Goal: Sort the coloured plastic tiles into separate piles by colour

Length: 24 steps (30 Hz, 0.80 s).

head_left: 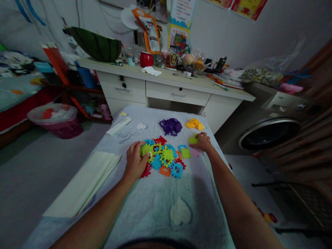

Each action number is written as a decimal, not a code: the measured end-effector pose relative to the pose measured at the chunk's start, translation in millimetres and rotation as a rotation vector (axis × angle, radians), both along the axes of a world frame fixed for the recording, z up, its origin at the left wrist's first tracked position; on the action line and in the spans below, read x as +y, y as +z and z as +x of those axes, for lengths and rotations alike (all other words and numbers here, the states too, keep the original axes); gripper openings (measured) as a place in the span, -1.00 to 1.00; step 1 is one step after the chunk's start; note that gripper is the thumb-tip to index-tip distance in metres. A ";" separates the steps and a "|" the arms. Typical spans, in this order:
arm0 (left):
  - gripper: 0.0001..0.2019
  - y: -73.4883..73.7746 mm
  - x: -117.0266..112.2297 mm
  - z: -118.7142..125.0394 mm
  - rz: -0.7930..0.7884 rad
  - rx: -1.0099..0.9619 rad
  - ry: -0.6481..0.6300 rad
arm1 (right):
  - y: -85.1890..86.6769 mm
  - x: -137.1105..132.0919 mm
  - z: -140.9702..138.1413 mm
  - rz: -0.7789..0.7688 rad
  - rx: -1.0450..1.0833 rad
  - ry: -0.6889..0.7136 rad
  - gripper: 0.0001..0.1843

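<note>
A mixed heap of flat, notched interlocking plastic blocks [157, 162] in blue, red, orange and lime green lies on the cloth-covered table [155, 200]. At the heap's left side, my left hand [136, 160] is closed on a lime green block [145, 149], thumb on top. My right hand [203, 141] pinches another lime green block [193, 139], right of the heap and close to the cloth. Beyond it sits a yellow pile of blocks [194, 123]. A purple pile of blocks [170, 127] lies to the left of the yellow one.
A folded white cloth [83, 185] and a white remote-like bar [118, 126] lie on the table's left. Behind stands a white desk [124, 86] bearing a watermelon piece [95, 45] and jars. A washing machine [269, 117] is at right, a pink bin [58, 121] at left.
</note>
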<state>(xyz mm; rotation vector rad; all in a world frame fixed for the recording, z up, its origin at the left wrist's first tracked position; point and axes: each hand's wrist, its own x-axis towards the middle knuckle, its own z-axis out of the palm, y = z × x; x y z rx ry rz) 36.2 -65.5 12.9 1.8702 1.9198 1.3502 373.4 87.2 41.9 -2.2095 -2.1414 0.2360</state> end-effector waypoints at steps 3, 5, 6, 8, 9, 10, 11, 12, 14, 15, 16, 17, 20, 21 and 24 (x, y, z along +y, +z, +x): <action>-0.59 -0.7 0.3 0.4 -0.012 0.014 -0.010 | -3.2 0.7 -2.8 0.007 0.005 -0.041 -0.14; -0.59 -0.6 0.4 0.5 -0.018 0.018 -0.018 | -3.3 3.0 -4.4 0.008 -0.003 -0.050 -0.06; -0.59 -0.4 0.4 0.6 -0.022 0.018 -0.022 | -2.7 4.4 -4.7 0.005 -0.012 -0.042 -0.04; -0.59 0.2 0.3 0.9 -0.028 0.019 -0.029 | -1.2 7.0 -4.4 -0.007 -0.031 -0.018 -0.04; -0.59 0.4 0.2 1.1 -0.031 0.019 -0.031 | -0.8 8.1 -3.8 -0.016 -0.035 -0.008 -0.05; -0.58 0.4 0.2 1.2 -0.035 0.020 -0.031 | -0.7 9.2 -3.1 -0.022 -0.035 -0.003 -0.06; -0.58 0.3 0.3 1.2 -0.037 0.021 -0.031 | -1.0 10.2 -2.3 -0.024 -0.034 -0.004 -0.05; -0.57 0.1 0.4 1.2 -0.041 0.023 -0.033 | -1.6 11.1 -1.6 -0.025 -0.033 -0.006 -0.03; -0.57 -0.5 0.6 1.0 -0.046 0.027 -0.035 | -3.4 12.7 -0.6 -0.031 -0.029 0.002 0.02; -0.57 -0.8 0.6 0.8 -0.048 0.028 -0.037 | -4.1 13.3 -0.3 -0.036 -0.023 0.013 0.04; -0.57 -1.0 0.6 0.6 -0.048 0.027 -0.037 | -4.3 13.8 -0.1 -0.041 -0.014 0.025 0.06; -0.57 -1.2 0.6 0.5 -0.047 0.025 -0.038 | -4.1 14.2 0.0 -0.044 -0.005 0.034 0.07; -0.57 -1.7 0.3 0.3 -0.048 0.021 -0.042 | -1.1 13.7 1.1 0.007 0.010 0.049 0.04; -0.57 -1.9 0.3 0.3 -0.048 0.020 -0.043 | 0.3 12.8 1.7 0.048 0.016 0.065 0.00; -0.57 -2.2 0.5 0.6 -0.042 0.017 -0.039 | 2.8 6.9 3.6 0.201 0.049 0.148 -0.21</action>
